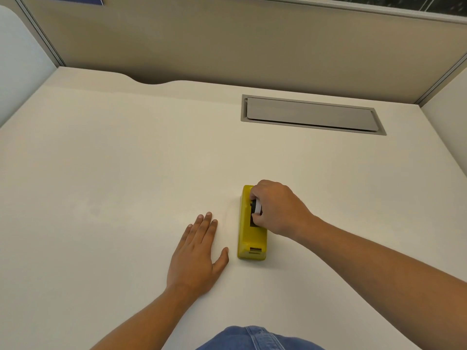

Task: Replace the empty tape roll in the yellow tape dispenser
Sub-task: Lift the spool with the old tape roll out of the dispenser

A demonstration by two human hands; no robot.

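Observation:
A yellow tape dispenser (249,236) stands on the white desk (113,173), its long side running away from me and its cutter end toward me. My right hand (278,208) is over its far half, fingers closed on a white tape roll (257,207) with a black hub, which sits in the dispenser's slot. My hand hides most of the roll. My left hand (199,253) lies flat on the desk just left of the dispenser, fingers spread, holding nothing and not touching the dispenser.
A grey cable hatch (310,114) is set into the desk at the back right. Beige partition walls (227,46) close the desk at the back and sides. My blue denim clothing (257,339) shows at the bottom edge.

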